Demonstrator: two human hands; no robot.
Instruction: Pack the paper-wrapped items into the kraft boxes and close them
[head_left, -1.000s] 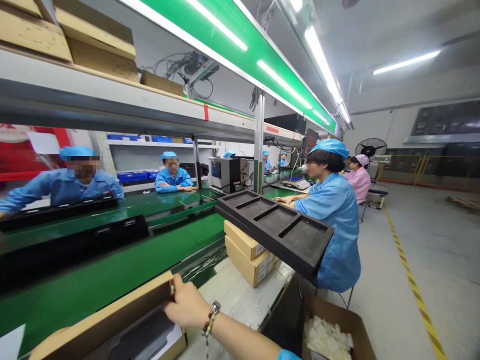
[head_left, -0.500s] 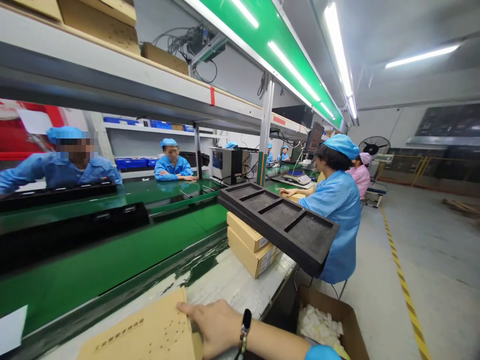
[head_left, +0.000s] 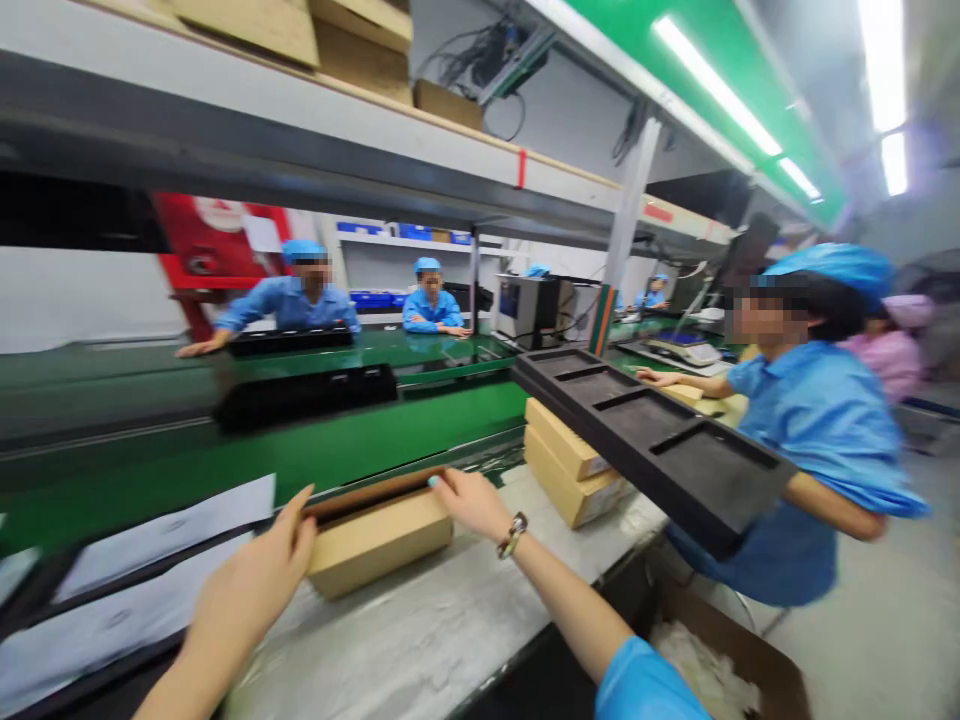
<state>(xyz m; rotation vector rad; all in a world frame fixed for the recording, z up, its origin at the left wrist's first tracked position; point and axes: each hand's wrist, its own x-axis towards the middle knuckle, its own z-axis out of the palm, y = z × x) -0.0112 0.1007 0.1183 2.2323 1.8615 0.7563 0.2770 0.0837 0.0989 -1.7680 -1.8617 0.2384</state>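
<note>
A tan cardboard box (head_left: 381,545) lies on the film-covered bench (head_left: 390,650) in front of me, its brown inside showing through a gap along the back edge. My left hand (head_left: 259,565) grips the left end, with thumb and fingers at the upper corner. At the opposite end my right hand (head_left: 476,508), above a beaded bracelet, holds the upper right corner. The box's contents are hidden from view. White sheets (head_left: 176,525) on dark trays lie to the left of my left hand.
Stacked cardboard boxes (head_left: 566,470) support a black foam tray (head_left: 675,445) that overhangs the bench edge. A co-worker in blue (head_left: 810,420) sits at right. Beyond the bench runs a green conveyor (head_left: 450,420), with more people across it. A carton of white scraps (head_left: 705,655) stands below.
My view has swung left. My left hand has come into view on the box. The box, earlier showing its printed face, now shows a plain side and an opening along the top.
</note>
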